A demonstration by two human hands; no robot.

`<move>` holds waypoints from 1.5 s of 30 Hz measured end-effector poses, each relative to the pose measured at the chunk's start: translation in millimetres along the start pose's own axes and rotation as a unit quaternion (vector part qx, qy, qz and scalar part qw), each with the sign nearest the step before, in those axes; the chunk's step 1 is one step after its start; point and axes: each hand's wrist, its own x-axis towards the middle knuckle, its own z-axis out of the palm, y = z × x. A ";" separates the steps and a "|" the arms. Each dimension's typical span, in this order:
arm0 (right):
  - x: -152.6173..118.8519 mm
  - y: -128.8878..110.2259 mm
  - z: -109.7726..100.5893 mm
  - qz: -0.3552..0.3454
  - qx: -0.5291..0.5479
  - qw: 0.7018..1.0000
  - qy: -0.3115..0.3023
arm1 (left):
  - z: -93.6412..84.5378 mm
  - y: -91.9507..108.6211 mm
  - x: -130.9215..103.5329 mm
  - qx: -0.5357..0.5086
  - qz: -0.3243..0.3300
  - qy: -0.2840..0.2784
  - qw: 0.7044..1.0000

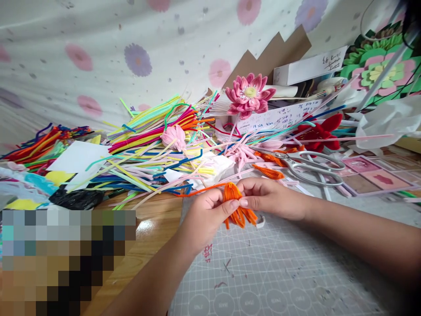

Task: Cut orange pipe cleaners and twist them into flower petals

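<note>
One orange fuzzy-wire bundle (241,218), up above the grey mat (256,267), and it's pinched from both sides: left hand (210,210) clamped on it, right hand (271,197) gripping too! Scissors (290,163) lie just beyond, orange loops (271,172) near them, pink flower (250,93) farther back.

super messy craft corner, home or small workshop, can't tell which, gridded cutting mat (276,259) bottom centre, heaps of fuzzy craft stems (148,136) left to middle, chunky scissors (292,161) right of centre, fluffy pink flower (250,93) upper centre, flower-print sheet (184,48) along the top
</note>
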 end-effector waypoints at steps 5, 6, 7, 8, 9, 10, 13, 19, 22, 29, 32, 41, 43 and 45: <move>1.5 2.6 -3.0 -0.029 -0.013 0.999 0.011 | -2.6 3.1 -1.4 0.026 0.007 0.007 1.000; 1.6 2.7 -3.3 -0.036 -0.013 0.999 0.017 | -4.0 4.4 -1.8 0.036 0.003 0.001 0.999; 1.7 2.7 -3.5 -0.039 -0.011 0.999 0.020 | -5.6 5.9 -2.1 0.044 -0.003 -0.008 0.999; 1.6 2.5 -3.5 -0.039 -0.006 0.999 0.021 | -7.4 7.4 -2.5 0.047 -0.010 -0.017 0.999; 1.4 2.1 -3.3 -0.036 0.000 0.999 0.021 | -9.0 8.8 -2.9 0.046 -0.016 -0.026 0.998; 1.2 1.6 -3.1 -0.032 0.005 0.999 0.020 | -10.5 9.9 -3.2 0.039 -0.020 -0.033 0.998; 0.7 0.6 -2.7 -0.029 0.011 0.999 0.021 | -12.9 10.9 -3.6 0.002 -0.018 -0.044 0.999; 0.8 5.2 0.1 -0.046 -0.002 0.999 0.008 | -7.2 5.7 -1.1 0.006 -0.014 -0.032 0.999; 0.6 7.5 2.4 -0.074 -0.032 0.996 0.021 | -5.6 1.4 0.2 0.024 0.008 -0.006 1.000; -5.3 1.2 3.4 -0.161 -0.304 0.930 0.126 | -10.8 3.4 0.3 0.061 0.036 0.084 0.994; -6.7 0.5 5.1 -0.178 -0.376 0.904 0.096 | -9.3 5.5 -0.2 0.030 0.037 0.091 0.995; -5.0 5.3 7.5 -0.136 -0.364 0.915 0.108 | -3.5 5.0 -1.6 -0.010 0.025 0.062 0.998; -4.1 8.3 7.2 -0.129 -0.319 0.933 0.103 | -4.5 4.5 -1.7 0.007 0.039 0.066 0.997; -3.2 10.6 6.6 -0.127 -0.266 0.950 0.099 | -6.0 3.4 -1.5 0.032 0.052 0.069 0.996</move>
